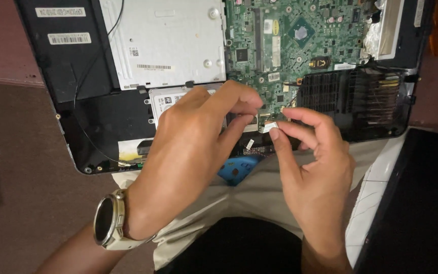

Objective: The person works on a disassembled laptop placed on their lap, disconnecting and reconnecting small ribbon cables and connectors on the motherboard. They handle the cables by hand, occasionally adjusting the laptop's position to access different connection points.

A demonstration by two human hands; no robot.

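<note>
Dark brown flooring is showing on the left of the view, with a reddish strip running along the top left edge. An opened laptop base (pixel 97 122) is lying across the person's lap, its bottom cover off. A silver metal drive cover (pixel 163 40) is occupying the upper middle, a green circuit board (pixel 290 35) is sitting to its right, and a black ribbed panel (pixel 351 101) is lying lower right of the board. A thin black wire (pixel 84 76) is trailing over the black casing. A black slab with a white edge (pixel 416 203) is resting at the far right. A blue piece (pixel 239 167) is peeking out beneath the hands.

A small white ribbon tab (pixel 269 127) is sitting at the lower edge of the circuit board, flat and pale, just between the two hands.

The right hand (pixel 315 172) is pinching this tab, thumb and forefinger closed on it, other fingers curled loosely. The left hand (pixel 193 152), wearing a pale wristwatch (pixel 108 219), is bending over the drive area with fingertips drawn together near the board edge; whether they are gripping anything cannot be told, as the hand is covering that spot.
</note>
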